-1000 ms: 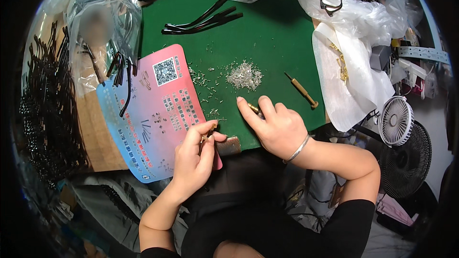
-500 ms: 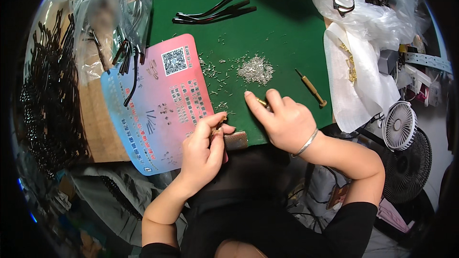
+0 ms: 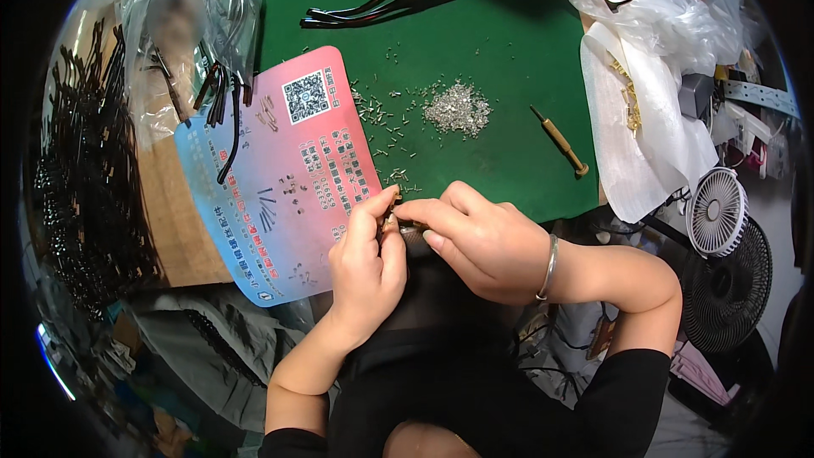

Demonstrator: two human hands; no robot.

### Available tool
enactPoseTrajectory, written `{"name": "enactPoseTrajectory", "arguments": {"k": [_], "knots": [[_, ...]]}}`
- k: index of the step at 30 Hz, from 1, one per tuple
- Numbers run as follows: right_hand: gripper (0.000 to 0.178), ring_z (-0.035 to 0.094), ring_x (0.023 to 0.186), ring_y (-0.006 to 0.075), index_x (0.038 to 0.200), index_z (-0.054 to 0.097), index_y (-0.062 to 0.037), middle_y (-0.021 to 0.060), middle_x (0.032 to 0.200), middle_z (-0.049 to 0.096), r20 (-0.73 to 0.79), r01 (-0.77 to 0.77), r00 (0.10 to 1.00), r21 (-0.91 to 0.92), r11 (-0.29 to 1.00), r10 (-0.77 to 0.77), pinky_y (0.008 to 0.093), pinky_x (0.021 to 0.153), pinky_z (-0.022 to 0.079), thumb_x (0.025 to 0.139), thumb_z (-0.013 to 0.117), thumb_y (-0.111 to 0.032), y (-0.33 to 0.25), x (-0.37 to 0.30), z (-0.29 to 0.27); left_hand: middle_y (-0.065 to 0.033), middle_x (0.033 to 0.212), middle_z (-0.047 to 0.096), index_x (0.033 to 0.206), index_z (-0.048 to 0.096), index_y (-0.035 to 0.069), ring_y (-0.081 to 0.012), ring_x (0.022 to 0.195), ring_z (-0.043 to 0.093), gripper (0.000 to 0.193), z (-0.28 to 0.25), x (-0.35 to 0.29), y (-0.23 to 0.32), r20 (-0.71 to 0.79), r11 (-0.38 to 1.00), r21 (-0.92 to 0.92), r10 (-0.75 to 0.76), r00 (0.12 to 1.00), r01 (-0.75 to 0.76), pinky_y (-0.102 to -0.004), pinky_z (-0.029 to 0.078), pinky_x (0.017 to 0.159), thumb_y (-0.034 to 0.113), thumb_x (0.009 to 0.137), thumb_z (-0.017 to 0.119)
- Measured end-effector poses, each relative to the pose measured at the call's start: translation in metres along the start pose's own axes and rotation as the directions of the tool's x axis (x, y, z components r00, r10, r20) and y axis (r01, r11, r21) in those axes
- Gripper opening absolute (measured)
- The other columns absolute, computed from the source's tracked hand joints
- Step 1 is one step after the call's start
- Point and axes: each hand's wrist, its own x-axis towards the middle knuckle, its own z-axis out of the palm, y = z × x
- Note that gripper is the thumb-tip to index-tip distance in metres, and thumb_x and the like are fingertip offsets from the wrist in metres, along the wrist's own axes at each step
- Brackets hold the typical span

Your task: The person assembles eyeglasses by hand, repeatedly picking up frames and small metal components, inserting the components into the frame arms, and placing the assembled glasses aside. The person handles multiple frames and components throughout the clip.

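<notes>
My left hand (image 3: 366, 259) is closed, its thumb and index finger pinching a small brass-coloured piece that the fingertips mostly cover. Against those fingertips rests my right hand (image 3: 487, 246), with index finger and thumb curled together; whatever is between them is hidden. A textured metal block (image 3: 415, 237) shows in part beneath the hands at the mat's near edge. Beyond them, a heap of tiny silver screws (image 3: 458, 108) lies on the green mat (image 3: 517, 165), with loose screws scattered to its left. A brass-handled screwdriver (image 3: 561, 144) lies to the right, apart from both hands.
A pink-and-blue printed sheet (image 3: 297, 161) carries small screws and pins. Dark spectacle temples (image 3: 377, 10) lie at the back, more (image 3: 93, 178) pile up at far left. A clear bag (image 3: 191, 42), white cloth (image 3: 627, 178) holding gold parts (image 3: 629, 102), and a white fan (image 3: 717, 212) surround the mat.
My right hand has moved left and nearer to me, from over the mat beside the screw heap to my left fingertips. The left hand keeps its pinch.
</notes>
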Motion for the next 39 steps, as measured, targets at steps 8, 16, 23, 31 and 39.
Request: {"name": "enactPoseTrajectory", "arguments": {"k": [8,16,23,31,39], "knots": [[0.029,0.054,0.056,0.0164,0.116,0.047,-0.0033,0.0085,0.08,0.054,-0.011,-0.098,0.995,0.236,0.967,0.104,0.0287,0.047,0.047,0.091,0.044,-0.018,0.017,0.009,0.011,-0.0172,0.088,0.063,0.112,0.054,-0.003,-0.0259,0.073,0.065,0.036,0.005,0.001,-0.001,-0.054,0.972,0.158,0.183,0.982,-0.173,-0.032,0.052,0.066,-0.008,0.076,0.051],[0.033,0.047,0.051,0.0055,0.124,0.044,-0.0058,0.0013,0.078,0.052,0.491,-0.633,0.771,0.524,0.57,0.405,0.0215,0.045,0.041,0.094,0.037,-0.018,-0.006,0.02,-0.015,-0.0192,0.09,0.064,0.112,0.054,-0.003,-0.0276,0.076,0.066,0.036,-0.002,0.004,0.001,0.007,0.98,0.171,0.106,0.994,-0.106,-0.0329,0.052,0.067,-0.008,0.076,0.051],[0.03,0.057,0.055,0.0237,0.119,0.047,-0.0072,0.0122,0.087,0.054,-0.01,-0.128,0.992,0.042,0.991,0.128,0.0329,0.049,0.048,0.09,0.047,-0.014,0.017,0.0,0.023,-0.0192,0.09,0.064,0.111,0.054,-0.003,-0.0278,0.077,0.066,0.034,-0.002,0.006,0.002,0.047,0.986,0.133,0.099,0.994,-0.105,-0.0331,0.052,0.068,-0.008,0.078,0.051],[0.034,0.058,0.067,0.0318,0.12,0.046,-0.0075,0.0145,0.092,0.047,-0.061,-0.236,0.972,-0.208,0.949,0.229,0.0392,0.059,0.051,0.087,0.052,-0.015,0.0,-0.006,-0.008,-0.0182,0.097,0.064,0.13,0.04,0.002,-0.0231,0.077,0.066,0.048,-0.003,0.009,-0.003,-0.08,0.983,-0.108,0.144,0.986,-0.152,-0.0296,0.052,0.066,-0.009,0.083,0.046],[0.024,0.058,0.084,0.0325,0.103,0.05,-0.0018,0.0167,0.092,0.057,-0.093,-0.24,0.966,0.015,0.971,0.24,0.0386,0.073,0.047,0.09,0.05,-0.021,0.025,-0.001,-0.022,-0.0132,0.099,0.064,0.109,0.058,-0.005,-0.015,0.071,0.063,0.022,-0.032,0.024,0.003,0.168,0.914,-0.404,0.036,0.985,0.035,-0.0245,0.052,0.063,-0.003,0.089,0.05]]}}
